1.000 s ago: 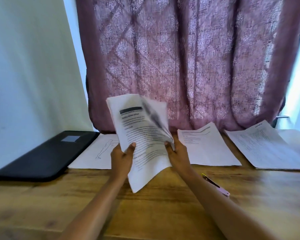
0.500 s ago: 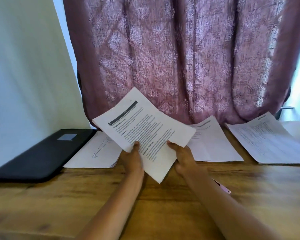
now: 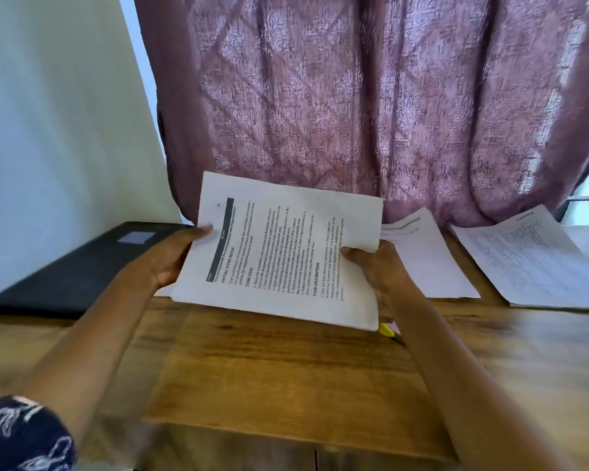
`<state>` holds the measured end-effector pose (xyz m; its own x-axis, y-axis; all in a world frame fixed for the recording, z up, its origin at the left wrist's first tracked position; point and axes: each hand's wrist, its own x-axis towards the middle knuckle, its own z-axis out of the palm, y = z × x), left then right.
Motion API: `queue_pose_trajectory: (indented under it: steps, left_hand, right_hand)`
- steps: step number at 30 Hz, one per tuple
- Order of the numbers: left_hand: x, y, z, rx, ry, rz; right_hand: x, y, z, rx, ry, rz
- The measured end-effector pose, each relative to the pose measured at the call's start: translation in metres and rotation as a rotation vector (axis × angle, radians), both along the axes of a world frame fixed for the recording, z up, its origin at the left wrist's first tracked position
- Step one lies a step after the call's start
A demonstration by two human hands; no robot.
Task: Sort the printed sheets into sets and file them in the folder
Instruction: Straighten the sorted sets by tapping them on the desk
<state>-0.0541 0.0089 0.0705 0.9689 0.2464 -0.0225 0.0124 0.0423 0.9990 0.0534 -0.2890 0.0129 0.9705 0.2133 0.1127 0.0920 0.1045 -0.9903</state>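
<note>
I hold a thin stack of printed sheets (image 3: 286, 256) turned sideways just above the wooden table (image 3: 286, 375). My left hand (image 3: 170, 256) grips its left edge, thumb on top. My right hand (image 3: 374, 266) grips the right edge, thumb over the paper. The black folder (image 3: 72, 270) lies shut at the far left by the wall. A second pile of printed sheets (image 3: 425, 263) lies behind my right hand, and a third pile (image 3: 538, 260) lies at the far right.
A yellow and pink pen (image 3: 390, 329) pokes out under the held stack near my right wrist. A mauve patterned curtain (image 3: 371, 107) hangs behind the table. A pale wall (image 3: 58, 124) closes the left side.
The held stack has turned from upright to sideways and dropped lower toward the table. My hands have spread apart to its two short edges. The sheet with a drawing is now hidden behind it.
</note>
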Motion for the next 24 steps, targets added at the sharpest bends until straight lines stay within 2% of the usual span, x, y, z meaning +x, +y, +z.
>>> queue_pose_trajectory:
  steps: [3,5,8,10,14,18,22,24]
  left_hand:
    - [-0.007,-0.004,-0.006,0.088,-0.009,-0.039]
    - [-0.014,-0.013,-0.011,0.109,-0.156,0.094]
    - [-0.034,-0.041,-0.017,0.359,-0.409,0.384]
    - [-0.041,-0.054,-0.035,0.451,-0.462,0.498]
    - [-0.034,-0.064,-0.077,0.479,-0.319,0.51]
    - [-0.033,-0.065,-0.064,0.493,-0.43,0.536]
    - [-0.03,-0.065,-0.079,0.609,-0.38,0.52]
    - [-0.029,-0.067,-0.084,0.552,-0.394,0.558]
  right_hand:
    - [-0.01,0.004,0.007,-0.069,-0.115,-0.074]
    - [-0.02,0.011,0.009,-0.164,-0.315,-0.176]
    - [-0.034,0.024,0.011,-0.212,-0.58,-0.319]
    - [-0.035,0.029,0.004,-0.281,-0.672,-0.374]
    - [-0.037,0.038,-0.02,-0.496,-0.544,-0.321]
    - [-0.039,0.033,-0.009,-0.282,-0.498,-0.38]
    - [-0.033,0.034,-0.018,-0.448,-0.375,-0.256]
    - [-0.036,0.033,-0.019,-0.397,-0.384,-0.271]
